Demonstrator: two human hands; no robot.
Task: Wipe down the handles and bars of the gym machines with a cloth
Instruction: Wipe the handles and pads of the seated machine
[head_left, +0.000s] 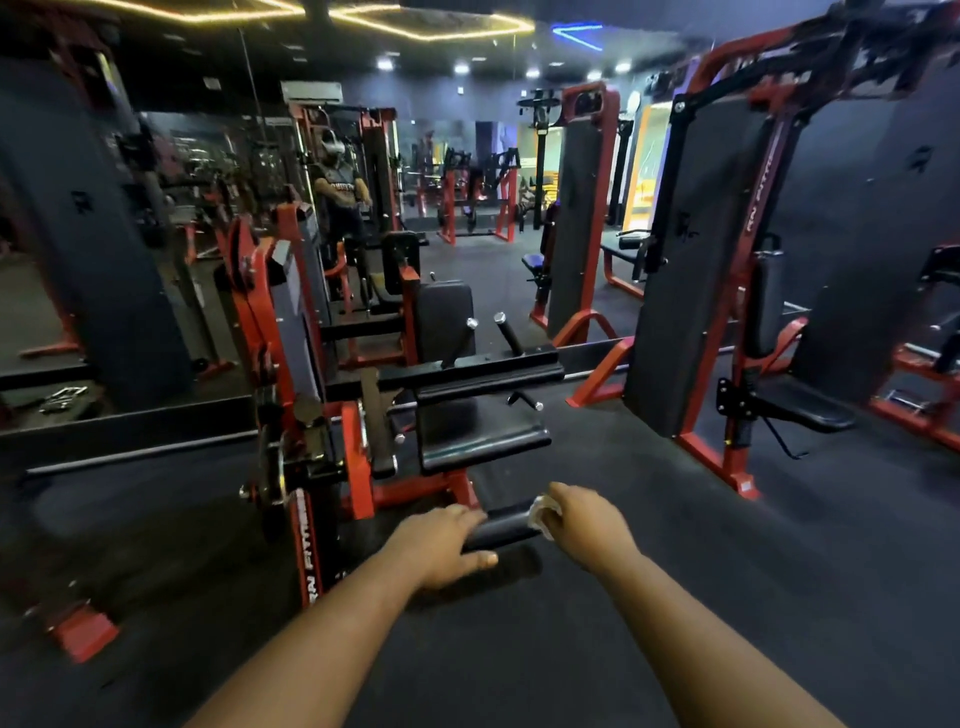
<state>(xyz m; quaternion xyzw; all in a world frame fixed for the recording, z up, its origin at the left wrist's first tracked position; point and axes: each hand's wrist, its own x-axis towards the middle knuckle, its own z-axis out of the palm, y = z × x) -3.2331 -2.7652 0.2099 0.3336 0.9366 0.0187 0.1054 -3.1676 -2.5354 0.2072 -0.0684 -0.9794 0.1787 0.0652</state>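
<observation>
The black padded roller bar (501, 527) at the foot of the red seated machine (363, 467) is being steadied by the left hand (441, 545), curled around its 9 o'clock end, probably so it is kept from turning. At its 3 o'clock end a pale cloth (545, 514) is being pressed on by the right hand (587, 525), closed around it. Open dark floor (623, 649) is being left from 3 to 6 o'clock; the red frame is crowding 10 o'clock.

Dark rubber floor (623, 597) carries red-framed gym machines (311, 415).
</observation>
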